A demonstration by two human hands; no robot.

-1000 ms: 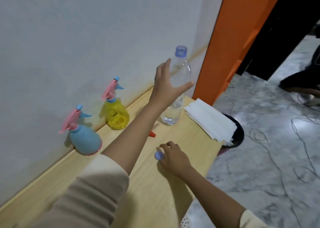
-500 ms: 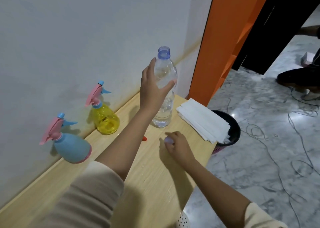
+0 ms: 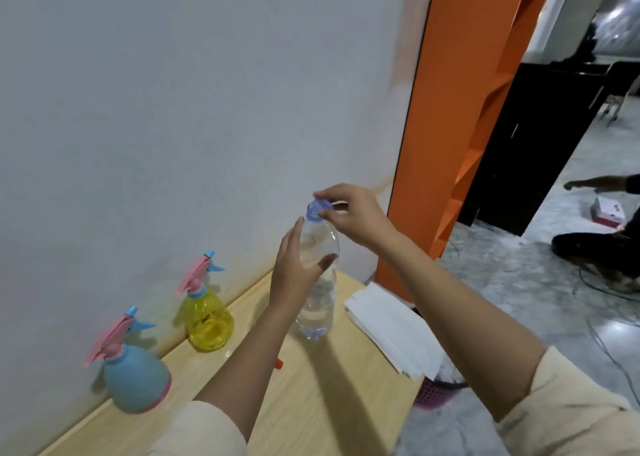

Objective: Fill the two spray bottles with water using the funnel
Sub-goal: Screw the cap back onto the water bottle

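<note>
Clear plastic water bottle (image 3: 317,311) stands upright on the wooden table (image 3: 311,407). Left hand (image 3: 294,273) grips its upper body. Right hand (image 3: 355,214) pinches the blue cap (image 3: 316,210) at the neck. Yellow spray bottle (image 3: 207,318) and blue spray bottle (image 3: 135,377) stand capped along the wall, apart from both hands.

We see a worktop (image 3: 311,403) of pale wood-grain board, smooth with a faint sheen. The water bottle (image 3: 320,303) is clear, glossy plastic, and its cap (image 3: 316,209) is translucent lilac-blue plastic. At the left, the yellow spray bottle (image 3: 209,324) is glossy see-through plastic. The nearer blue spray bottle (image 3: 136,383) is opaque and matt. Both have smooth pink plastic triggers. The sheets (image 3: 391,334) at the right look like matt white paper. The wall (image 3: 173,109) is matt paint, the floor (image 3: 519,282) polished veined stone. The near right sleeve (image 3: 571,421) is cream cloth.
</note>
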